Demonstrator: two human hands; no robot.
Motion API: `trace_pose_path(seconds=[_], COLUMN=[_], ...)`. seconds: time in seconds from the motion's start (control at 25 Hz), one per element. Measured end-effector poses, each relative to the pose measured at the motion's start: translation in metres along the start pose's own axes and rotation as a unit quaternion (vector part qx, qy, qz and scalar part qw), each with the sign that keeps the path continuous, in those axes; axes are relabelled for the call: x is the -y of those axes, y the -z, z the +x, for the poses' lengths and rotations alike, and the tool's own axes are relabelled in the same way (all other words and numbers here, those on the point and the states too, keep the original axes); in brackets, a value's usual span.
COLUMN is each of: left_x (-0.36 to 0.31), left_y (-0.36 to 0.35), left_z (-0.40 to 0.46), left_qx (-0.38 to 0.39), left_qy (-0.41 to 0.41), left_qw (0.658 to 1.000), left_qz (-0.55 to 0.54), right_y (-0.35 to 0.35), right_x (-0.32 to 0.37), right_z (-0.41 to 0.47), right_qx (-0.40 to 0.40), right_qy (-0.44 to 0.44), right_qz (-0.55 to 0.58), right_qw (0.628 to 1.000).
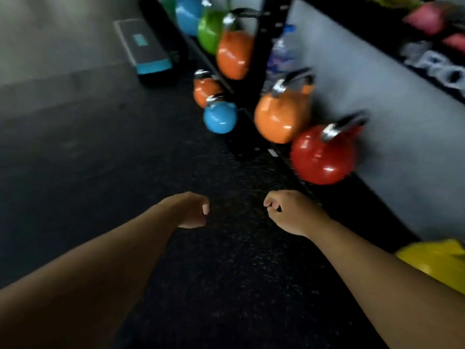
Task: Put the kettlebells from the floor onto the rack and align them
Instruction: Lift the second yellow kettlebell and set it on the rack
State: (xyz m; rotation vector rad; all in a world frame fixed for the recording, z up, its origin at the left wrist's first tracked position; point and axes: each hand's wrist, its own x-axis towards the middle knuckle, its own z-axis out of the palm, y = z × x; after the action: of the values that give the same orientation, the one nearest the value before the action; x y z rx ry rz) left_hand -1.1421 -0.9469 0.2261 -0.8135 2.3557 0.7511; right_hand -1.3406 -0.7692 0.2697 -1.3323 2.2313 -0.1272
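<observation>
Several kettlebells stand on the dark floor by the wall: a red one (323, 157), a large orange one (280, 117), a small blue one (219, 117) and a small orange one (205, 88) behind it. On the black rack (264, 41) sit an orange kettlebell (234, 54), a green one (210, 31) and a blue one (187, 15). My left hand (192, 210) and my right hand (289, 211) hang in front of me with fingers curled and nothing in them, well short of the red kettlebell. The picture is blurred.
A yellow kettlebell (435, 260) lies at the lower right under my right forearm. A grey and teal step platform (143, 50) lies on the floor at the far left of the rack. A grey wall (390, 96) with a black band runs along the right.
</observation>
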Motion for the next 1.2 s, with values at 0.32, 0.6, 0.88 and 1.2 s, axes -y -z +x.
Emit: trace_pose_path(seconds=[0.32, 0.6, 0.88, 1.2], left_x=[0.306, 0.481, 0.56, 0.633], left_y=[-0.146, -0.338, -0.492, -0.545], left_z=[-0.22, -0.423, -0.512, -0.468], left_qx=[0.002, -0.069, -0.115, -0.073], left_qy=[0.212, 0.368, 0.47, 0.296], left_qw=[0.96, 0.873, 0.849, 0.952], left_qz=[-0.184, -0.314, -0.212, -0.016], right_y=[-0.197, -0.408, -0.585, -0.725], right_x=[0.335, 0.567, 0.674, 0.641], right_z=[0.027, -0.046, -0.115, -0.159], right_qx=[0.2, 0.306, 0.372, 0.445], right_qy=[0.197, 0.296, 0.34, 0.241], right_qz=[-0.075, -0.155, -0.188, -0.14], right_qw=[0.957, 0.891, 0.843, 0.851])
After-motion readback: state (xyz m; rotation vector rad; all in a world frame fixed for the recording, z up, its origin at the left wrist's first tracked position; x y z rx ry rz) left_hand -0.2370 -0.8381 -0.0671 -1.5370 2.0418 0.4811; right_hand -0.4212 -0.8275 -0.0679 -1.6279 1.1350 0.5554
